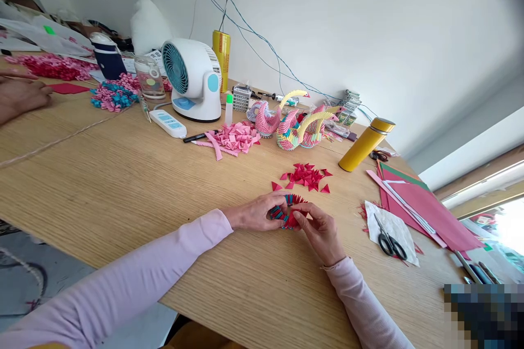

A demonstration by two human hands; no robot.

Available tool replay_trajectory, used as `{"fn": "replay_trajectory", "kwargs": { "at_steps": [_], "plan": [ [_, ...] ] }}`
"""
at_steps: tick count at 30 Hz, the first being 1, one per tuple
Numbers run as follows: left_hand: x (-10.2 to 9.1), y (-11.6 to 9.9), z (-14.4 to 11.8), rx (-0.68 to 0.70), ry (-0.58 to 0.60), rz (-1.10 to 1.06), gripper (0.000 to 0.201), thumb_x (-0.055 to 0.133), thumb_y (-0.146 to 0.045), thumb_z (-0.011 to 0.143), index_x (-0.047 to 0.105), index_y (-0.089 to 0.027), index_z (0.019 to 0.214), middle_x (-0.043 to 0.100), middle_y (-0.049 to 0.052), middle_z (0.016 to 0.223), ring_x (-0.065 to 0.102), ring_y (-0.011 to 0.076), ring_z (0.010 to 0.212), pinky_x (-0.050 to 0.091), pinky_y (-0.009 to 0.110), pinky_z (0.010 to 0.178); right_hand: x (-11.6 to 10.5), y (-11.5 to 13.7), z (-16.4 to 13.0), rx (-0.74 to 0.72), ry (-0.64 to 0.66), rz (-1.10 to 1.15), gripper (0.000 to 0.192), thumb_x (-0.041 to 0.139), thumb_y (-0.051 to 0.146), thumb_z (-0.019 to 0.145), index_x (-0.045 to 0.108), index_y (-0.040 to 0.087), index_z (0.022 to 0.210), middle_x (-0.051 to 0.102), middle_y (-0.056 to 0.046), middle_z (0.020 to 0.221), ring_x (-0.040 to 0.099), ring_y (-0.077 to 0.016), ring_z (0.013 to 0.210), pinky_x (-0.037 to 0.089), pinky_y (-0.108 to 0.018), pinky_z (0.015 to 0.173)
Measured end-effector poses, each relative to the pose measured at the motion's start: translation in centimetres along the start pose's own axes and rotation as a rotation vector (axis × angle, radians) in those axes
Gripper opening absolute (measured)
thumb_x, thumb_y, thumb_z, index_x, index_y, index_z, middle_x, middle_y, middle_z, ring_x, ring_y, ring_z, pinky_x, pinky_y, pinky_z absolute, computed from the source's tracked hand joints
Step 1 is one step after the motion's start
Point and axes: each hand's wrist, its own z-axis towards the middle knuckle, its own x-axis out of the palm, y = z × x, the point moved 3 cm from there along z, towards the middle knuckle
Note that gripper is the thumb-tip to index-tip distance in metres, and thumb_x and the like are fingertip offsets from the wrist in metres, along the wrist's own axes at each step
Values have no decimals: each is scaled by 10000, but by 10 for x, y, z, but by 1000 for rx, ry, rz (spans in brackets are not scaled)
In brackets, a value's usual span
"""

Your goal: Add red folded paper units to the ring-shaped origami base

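A small ring of folded paper pieces, red and blue, rests on the wooden table in front of me. My left hand curls round its left side, thumb in front and fingers behind. At the ring's right front, my right hand pinches a red folded paper piece against it; whether that piece is joined to the ring is hidden by the fingers. Just beyond the ring lies a loose pile of red paper triangles.
Behind stand paper swans, a pink paper pile, a white fan and a yellow flask. Black scissors lie on a white cloth at right, near red paper sheets. Another person's hand rests far left.
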Motion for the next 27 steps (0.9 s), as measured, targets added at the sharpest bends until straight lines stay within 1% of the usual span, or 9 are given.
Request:
{"fn": "replay_trajectory", "kwargs": {
  "at_steps": [4, 6, 11, 15, 17, 19, 21, 24, 27],
  "plan": [
    [0, 1, 0, -5, 14, 23, 164, 627, -128, 745, 568, -169, 893, 450, 135, 1390, 508, 228, 1208, 421, 339, 964, 0, 2, 0, -19, 9, -28, 172, 691, 293, 768, 742, 211, 910, 685, -48, 836, 586, -129, 650, 495, -217, 565],
    [0, 1, 0, -8, 8, 33, 160, 625, -137, 751, 569, -165, 898, 458, 141, 1385, 516, 228, 1199, 426, 335, 957, 1, 4, -1, -49, 20, -78, 161, 672, 284, 786, 743, 224, 916, 689, -43, 842, 595, -131, 664, 493, -215, 575],
    [0, 0, 1, -6, -8, 39, 96, 628, -171, 756, 555, -162, 818, 506, 142, 1330, 539, 231, 1162, 447, 326, 914, 1, 7, -1, -103, 45, -166, 142, 647, 274, 805, 746, 251, 905, 697, -37, 864, 606, -136, 686, 493, -218, 593],
    [1, 3, 0, 13, -16, 27, 126, 626, -146, 743, 561, -158, 850, 511, 141, 1312, 527, 233, 1169, 435, 329, 926, 2, 10, -1, -135, 73, -211, 157, 619, 282, 826, 742, 254, 920, 697, -38, 866, 610, -142, 679, 497, -226, 587],
    [1, 3, 0, 16, -9, 29, 148, 625, -127, 734, 557, -159, 861, 538, 130, 1257, 542, 221, 1127, 439, 315, 909, 3, 11, 0, -149, 88, -242, 166, 605, 280, 837, 738, 254, 932, 700, -41, 881, 621, -147, 704, 499, -226, 598],
    [0, 3, 0, 4, -1, 41, 154, 619, -112, 726, 546, -158, 853, 579, 110, 1145, 576, 199, 1015, 456, 293, 850, 3, 11, 0, -165, 103, -277, 173, 588, 277, 849, 733, 252, 941, 701, -42, 889, 630, -149, 724, 502, -225, 612],
    [0, 2, 0, -4, 8, 50, 145, 606, -110, 727, 534, -156, 844, 587, 89, 1058, 581, 179, 916, 461, 277, 798, 3, 10, 0, -179, 119, -311, 181, 570, 278, 861, 724, 251, 953, 699, -41, 890, 634, -146, 720, 509, -225, 615],
    [0, 2, 1, 4, 17, 46, 134, 604, -129, 731, 522, -155, 832, 576, 81, 1047, 569, 177, 900, 452, 274, 793, 3, 8, 0, -185, 122, -329, 187, 556, 288, 868, 691, 231, 984, 695, -43, 895, 638, -143, 702, 522, -228, 598],
    [1, 4, 1, -20, 14, 67, 156, 598, -123, 718, 512, -162, 843, 577, 72, 1045, 564, 176, 883, 447, 273, 777, 3, 7, 0, -191, 117, -332, 154, 553, 291, 870, 644, 199, 953, 676, -38, 834, 628, -135, 664, 530, -230, 581]
  ]
}}
